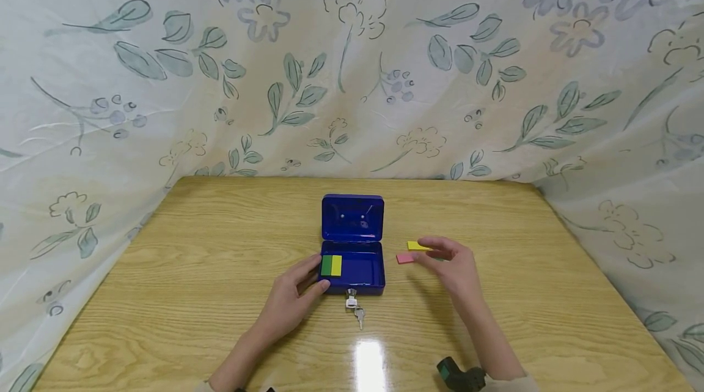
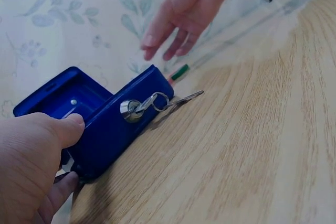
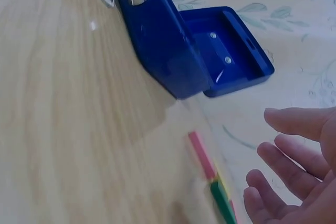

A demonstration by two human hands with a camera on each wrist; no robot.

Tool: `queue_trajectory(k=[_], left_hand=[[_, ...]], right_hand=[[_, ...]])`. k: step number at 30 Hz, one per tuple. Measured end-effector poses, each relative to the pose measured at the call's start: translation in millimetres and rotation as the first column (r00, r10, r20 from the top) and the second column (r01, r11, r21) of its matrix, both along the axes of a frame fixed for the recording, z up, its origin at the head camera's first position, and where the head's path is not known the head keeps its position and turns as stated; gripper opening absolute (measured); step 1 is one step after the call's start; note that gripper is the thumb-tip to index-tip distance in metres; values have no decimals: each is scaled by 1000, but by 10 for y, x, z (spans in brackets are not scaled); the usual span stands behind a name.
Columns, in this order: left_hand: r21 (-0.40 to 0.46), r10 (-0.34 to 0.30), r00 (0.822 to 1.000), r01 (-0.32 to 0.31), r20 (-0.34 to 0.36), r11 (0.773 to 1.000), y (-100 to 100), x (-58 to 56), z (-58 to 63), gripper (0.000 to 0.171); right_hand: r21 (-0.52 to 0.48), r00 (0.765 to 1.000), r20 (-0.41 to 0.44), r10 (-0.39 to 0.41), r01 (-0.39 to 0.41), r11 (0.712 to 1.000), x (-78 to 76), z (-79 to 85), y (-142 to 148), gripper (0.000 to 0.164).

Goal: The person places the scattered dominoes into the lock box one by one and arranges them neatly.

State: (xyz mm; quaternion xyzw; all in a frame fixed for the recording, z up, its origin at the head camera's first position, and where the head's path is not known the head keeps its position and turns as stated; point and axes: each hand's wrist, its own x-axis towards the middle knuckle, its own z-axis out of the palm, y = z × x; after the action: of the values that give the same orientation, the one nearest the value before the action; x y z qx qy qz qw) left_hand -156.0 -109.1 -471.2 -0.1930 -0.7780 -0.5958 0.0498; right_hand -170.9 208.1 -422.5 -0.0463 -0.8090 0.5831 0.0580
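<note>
A blue cash box [image 1: 371,290] stands on the table with its lid [image 1: 352,218] raised. Its left front corner is gripped by my left hand [image 1: 291,297], with the thumb at the rim and the fingers along the side. Inside, at the left, a green block [image 1: 326,265] lies beside a yellow block [image 1: 337,265]. My right hand [image 1: 453,266] hovers over loose blocks right of the box, fingers loosely bent around air. Beneath it lie a pink block [image 3: 201,153], a green block [image 3: 223,201] and a yellow block [image 1: 416,246], the last partly covered in the head view.
One key sits in the lock [image 2: 129,110] on the box's front, and a second key [image 1: 360,316] hangs from its ring over the table [image 1: 220,227]. A floral cloth [image 1: 352,104] rises behind the table. A dark band with a device [image 1: 459,375] circles my right wrist.
</note>
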Motion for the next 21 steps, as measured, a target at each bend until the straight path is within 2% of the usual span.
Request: queue_trajectory(k=[6,10,21], left_hand=[[-4,-7,1000,7,-4,1000,-4,8,1,54],[-7,-14,1000,14,-19,1000,-1,12,6,54],[-24,-20,999,18,-49,1000,-11,-19,-7,53]], right_hand=[[139,1000,-29,1,4,990,68,-136,208,36],[194,999,-44,-19,27,981,76,-182,318,34],[204,999,24,-22,16,979,36,-176,351,41]])
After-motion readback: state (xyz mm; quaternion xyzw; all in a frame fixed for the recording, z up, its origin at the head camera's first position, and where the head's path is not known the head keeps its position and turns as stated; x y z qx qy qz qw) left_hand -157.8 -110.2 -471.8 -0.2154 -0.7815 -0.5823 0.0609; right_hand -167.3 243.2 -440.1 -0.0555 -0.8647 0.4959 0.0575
